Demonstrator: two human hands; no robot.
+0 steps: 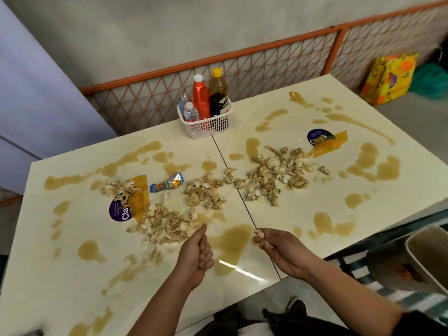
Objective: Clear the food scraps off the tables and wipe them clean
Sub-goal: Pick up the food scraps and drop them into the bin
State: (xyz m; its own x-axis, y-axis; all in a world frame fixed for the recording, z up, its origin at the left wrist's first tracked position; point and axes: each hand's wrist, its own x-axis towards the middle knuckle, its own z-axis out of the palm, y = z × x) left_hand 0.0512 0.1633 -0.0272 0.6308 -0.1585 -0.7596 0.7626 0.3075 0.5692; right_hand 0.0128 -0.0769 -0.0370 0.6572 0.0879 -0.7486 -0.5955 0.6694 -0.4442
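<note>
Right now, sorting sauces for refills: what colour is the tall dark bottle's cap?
Yellow, on the tall dark plastic sauce bottle in the white mesh basket; head view.

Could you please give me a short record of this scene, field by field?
tables: two, pushed together
scraps: scattered across the middle of both tables
spills: brown puddles on both tables
wrapper: lying on the left table
basket: at the far edge over the seam, bottles in it
bin: on the right, beside the tables
left hand: fingers curled, nothing seen in it
right hand: pinches one scrap
</note>
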